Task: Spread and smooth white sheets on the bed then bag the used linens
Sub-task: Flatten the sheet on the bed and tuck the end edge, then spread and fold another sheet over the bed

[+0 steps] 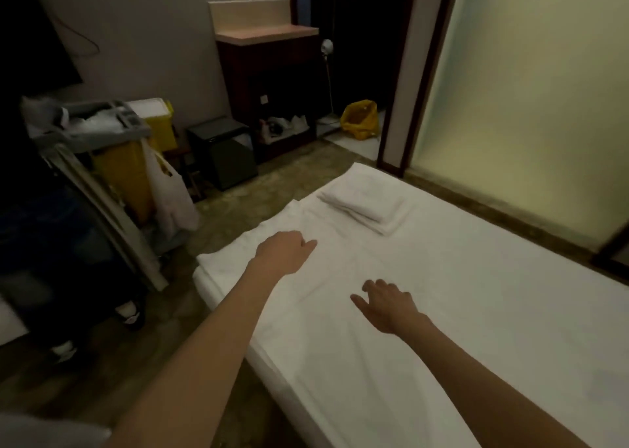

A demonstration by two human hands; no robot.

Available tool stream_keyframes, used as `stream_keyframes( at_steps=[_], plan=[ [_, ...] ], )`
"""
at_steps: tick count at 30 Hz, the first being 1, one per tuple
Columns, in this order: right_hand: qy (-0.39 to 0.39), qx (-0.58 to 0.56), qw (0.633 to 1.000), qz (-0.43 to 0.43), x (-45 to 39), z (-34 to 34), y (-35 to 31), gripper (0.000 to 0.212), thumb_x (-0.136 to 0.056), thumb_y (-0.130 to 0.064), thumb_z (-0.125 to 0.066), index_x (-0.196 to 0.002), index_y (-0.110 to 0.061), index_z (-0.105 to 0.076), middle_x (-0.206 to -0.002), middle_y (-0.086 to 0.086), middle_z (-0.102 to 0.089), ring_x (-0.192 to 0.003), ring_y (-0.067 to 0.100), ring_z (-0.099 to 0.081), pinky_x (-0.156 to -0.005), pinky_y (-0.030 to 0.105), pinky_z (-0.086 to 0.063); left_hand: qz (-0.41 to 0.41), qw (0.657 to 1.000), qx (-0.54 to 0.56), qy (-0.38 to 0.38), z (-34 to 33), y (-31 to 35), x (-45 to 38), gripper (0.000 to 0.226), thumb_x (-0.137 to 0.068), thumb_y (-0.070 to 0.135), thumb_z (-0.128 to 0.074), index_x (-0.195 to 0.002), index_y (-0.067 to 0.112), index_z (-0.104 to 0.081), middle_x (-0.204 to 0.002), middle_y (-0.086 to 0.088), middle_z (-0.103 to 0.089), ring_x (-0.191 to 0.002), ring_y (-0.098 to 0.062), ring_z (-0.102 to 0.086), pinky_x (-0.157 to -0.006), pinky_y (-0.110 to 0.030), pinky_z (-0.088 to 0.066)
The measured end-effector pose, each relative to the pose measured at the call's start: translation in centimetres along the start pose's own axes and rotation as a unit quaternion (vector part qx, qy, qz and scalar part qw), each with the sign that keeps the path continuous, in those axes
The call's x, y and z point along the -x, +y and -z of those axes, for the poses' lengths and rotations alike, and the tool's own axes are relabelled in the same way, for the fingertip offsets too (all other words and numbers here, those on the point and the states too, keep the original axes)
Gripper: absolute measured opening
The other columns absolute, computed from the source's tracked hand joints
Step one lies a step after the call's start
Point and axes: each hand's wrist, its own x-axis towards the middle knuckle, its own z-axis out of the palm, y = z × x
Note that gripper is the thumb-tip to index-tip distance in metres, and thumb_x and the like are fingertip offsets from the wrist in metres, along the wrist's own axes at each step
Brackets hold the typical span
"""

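Housekeeping cart (102, 131) with yellow bag at far left, white plastic bag (170, 192) hanging off it, small black fridge (223, 151) beside dark wooden cabinet (272, 83), yellow sack (360, 119) in far doorway, frosted glass panel (531, 100) at right

left hand (286, 250) curled on white sheet (442, 294), right hand (388, 303) spread flat; folded linen (366, 209) nr bed end.

Two bare forearms, grey sleeve (51, 430) at shoulder.

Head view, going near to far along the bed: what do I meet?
Right hand → left hand → folded linen → yellow bag on the floor beyond.
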Motion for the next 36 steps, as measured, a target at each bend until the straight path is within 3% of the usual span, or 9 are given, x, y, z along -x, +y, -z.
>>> stream_keyframes(
  at_steps=[5, 10, 16, 21, 27, 32, 36],
  plan=[
    [0.071, -0.025, 0.997, 0.015, -5.3, 5.8, -6.8, 0.057, -0.100, -0.055, -0.028, -0.139, -0.015, -0.040, -0.141, 0.009, -0.045, -0.128, 0.030, -0.044, -0.106, 0.047, -0.035, 0.007, 0.998, -0.047, -0.034, -0.4, -6.7, -3.8, 0.055, -0.100, 0.055, -0.029, -0.121, 0.014, -0.059, -0.125, -0.007, -0.060, -0.114, -0.026, -0.055, -0.101, -0.040, -0.043],
    [0.139, -0.076, 0.987, 0.020, -11.2, 10.2, -15.6, 0.055, -0.100, -0.054, -0.030, -0.136, -0.015, -0.044, -0.139, 0.009, -0.047, -0.125, 0.029, -0.046, -0.104, 0.049, -0.037, -0.030, 0.991, -0.111, -0.067, 0.9, -13.6, -7.9, 0.057, -0.101, 0.055, -0.025, -0.124, 0.014, -0.056, -0.128, -0.005, -0.059, -0.116, -0.023, -0.055, -0.104, -0.035, -0.039],
    [0.106, -0.057, 0.992, -0.024, -17.5, 10.2, -23.5, 0.056, -0.100, -0.053, -0.027, -0.140, -0.015, -0.039, -0.143, 0.010, -0.044, -0.130, 0.031, -0.042, -0.108, 0.049, -0.033, -0.067, 0.978, -0.170, -0.101, 4.6, -19.9, -14.5, 0.058, -0.102, 0.053, -0.025, -0.125, 0.010, -0.055, -0.127, -0.010, -0.059, -0.117, -0.024, -0.056, -0.104, -0.036, -0.041],
    [0.025, -0.037, 0.997, -0.065, -22.9, 6.4, -24.9, 0.055, -0.100, -0.053, -0.027, -0.137, -0.014, -0.041, -0.140, 0.011, -0.045, -0.126, 0.031, -0.044, -0.104, 0.046, -0.034, -0.071, 0.984, -0.133, -0.096, 9.7, -21.3, -20.9, 0.051, -0.101, 0.051, -0.031, -0.123, 0.012, -0.056, -0.121, -0.008, -0.061, -0.109, -0.023, -0.058, -0.099, -0.038, -0.046],
    [-0.046, -0.042, 0.995, -0.083, -30.3, 4.1, -24.6, 0.057, -0.101, -0.052, -0.027, -0.138, -0.011, -0.039, -0.142, 0.013, -0.043, -0.129, 0.033, -0.042, -0.105, 0.048, -0.033, -0.073, 0.992, -0.103, -0.028, 13.6, -21.7, -29.4, 0.032, -0.101, 0.049, -0.036, -0.097, 0.021, -0.053, -0.095, 0.000, -0.059, -0.086, -0.013, -0.057, -0.080, -0.028, -0.045],
    [-0.041, -0.035, 0.993, -0.108, -36.1, 6.7, -25.2, 0.057, -0.101, -0.051, -0.029, -0.141, -0.012, -0.037, -0.144, 0.013, -0.042, -0.130, 0.032, -0.041, -0.105, 0.047, -0.033, -0.096, 0.989, -0.099, -0.050, 12.6, -24.2, -34.9, 0.034, -0.101, 0.046, -0.037, -0.100, 0.017, -0.055, -0.092, -0.001, -0.059, -0.084, -0.014, -0.057, -0.083, -0.029, -0.048],
    [0.025, -0.049, 0.989, -0.134, -41.4, 11.0, -26.2, 0.058, -0.100, -0.052, -0.029, -0.142, -0.013, -0.037, -0.143, 0.013, -0.042, -0.130, 0.033, -0.042, -0.106, 0.047, -0.033, -0.139, 0.973, -0.148, -0.105, 11.1, -27.0, -40.1, 0.043, -0.102, 0.046, -0.035, -0.113, 0.012, -0.058, -0.109, -0.007, -0.061, -0.107, -0.023, -0.058, -0.096, -0.036, -0.046]
  ],
)
